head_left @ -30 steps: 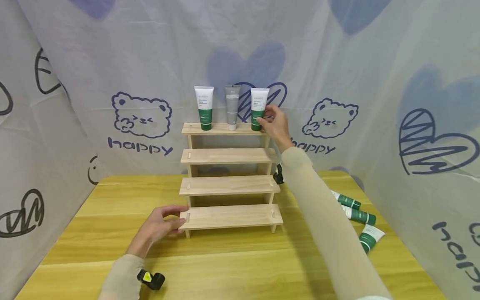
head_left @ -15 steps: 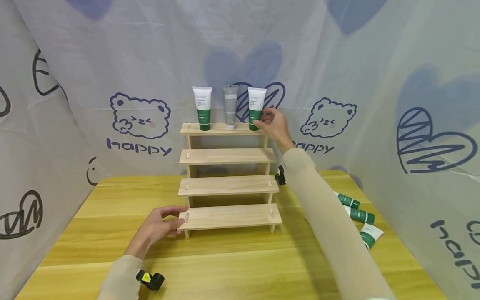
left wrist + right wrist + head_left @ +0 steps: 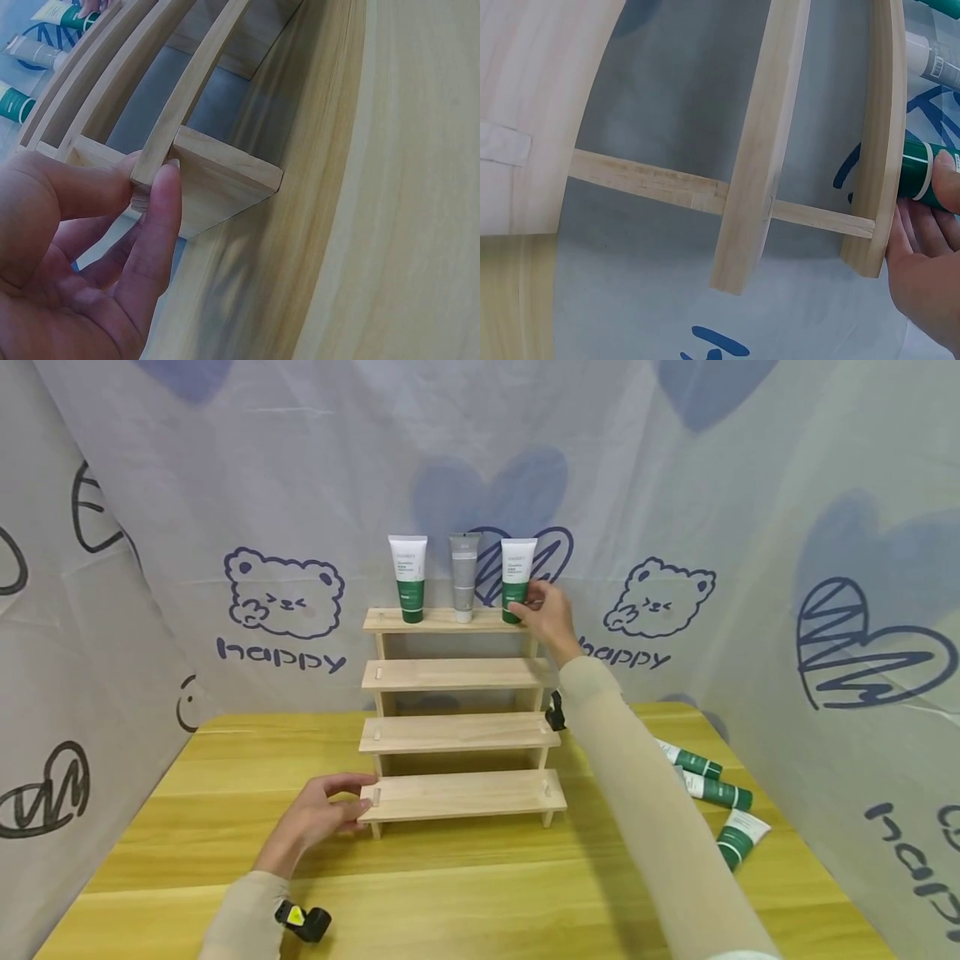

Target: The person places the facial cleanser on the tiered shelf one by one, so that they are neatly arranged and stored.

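Observation:
On the top step of a wooden tiered display stand [image 3: 459, 674], a white and green squeeze tube [image 3: 517, 562] stands upright on its cap at the right end. My right hand [image 3: 552, 620] grips that tube low down, thumb in front; the right wrist view shows the thumb over its green part [image 3: 916, 171]. A grey tube [image 3: 463, 575] and another white and green tube [image 3: 408, 575] stand upright to its left. At the lowest step's left end my left hand [image 3: 318, 810] pinches the board [image 3: 159, 154] between thumb and fingers.
Several white and green tubes [image 3: 716, 789] lie on the right side of the yellow wood-grain table [image 3: 450, 893], partly behind my right sleeve [image 3: 637, 777]. A printed cloth [image 3: 285, 485] hangs close behind the stand and along both sides.
Both hands keep their places on the tube and the stand. The view shifts slightly; otherwise little differs.

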The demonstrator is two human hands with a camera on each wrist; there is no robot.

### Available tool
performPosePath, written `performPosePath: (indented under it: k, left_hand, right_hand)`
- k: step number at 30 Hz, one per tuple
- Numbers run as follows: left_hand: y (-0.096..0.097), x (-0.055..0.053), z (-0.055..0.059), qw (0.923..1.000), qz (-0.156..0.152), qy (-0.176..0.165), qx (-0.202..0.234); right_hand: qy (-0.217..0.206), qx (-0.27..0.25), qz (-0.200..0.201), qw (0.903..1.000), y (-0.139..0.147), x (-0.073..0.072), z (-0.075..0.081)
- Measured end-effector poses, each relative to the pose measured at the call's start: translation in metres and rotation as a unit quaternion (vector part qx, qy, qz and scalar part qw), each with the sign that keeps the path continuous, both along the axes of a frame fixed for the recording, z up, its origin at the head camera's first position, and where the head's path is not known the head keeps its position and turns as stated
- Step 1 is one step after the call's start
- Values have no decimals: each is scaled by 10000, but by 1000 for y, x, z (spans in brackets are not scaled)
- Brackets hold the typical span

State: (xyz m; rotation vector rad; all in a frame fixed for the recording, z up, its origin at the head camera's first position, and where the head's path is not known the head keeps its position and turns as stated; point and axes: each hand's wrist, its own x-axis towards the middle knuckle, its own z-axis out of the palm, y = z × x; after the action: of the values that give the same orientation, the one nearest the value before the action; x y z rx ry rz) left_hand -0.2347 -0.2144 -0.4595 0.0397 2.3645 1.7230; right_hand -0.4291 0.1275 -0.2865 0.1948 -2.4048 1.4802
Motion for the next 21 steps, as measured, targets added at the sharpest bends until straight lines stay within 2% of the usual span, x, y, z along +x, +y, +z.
performPosePath:
  k: [6,14,21]
  left_hand:
    - [0,1,1,10000,-42,-11,-12]
    - [1,0,1,9999,120,-18,-92]
    - [2,0,0,9999,111,-19,-100]
  right_hand:
    - [-59,88,49,9999,2,0,1]
    - [-87,99,72,9999,3,-1,0]
    - [-172,231,185,9994,9,11,5]
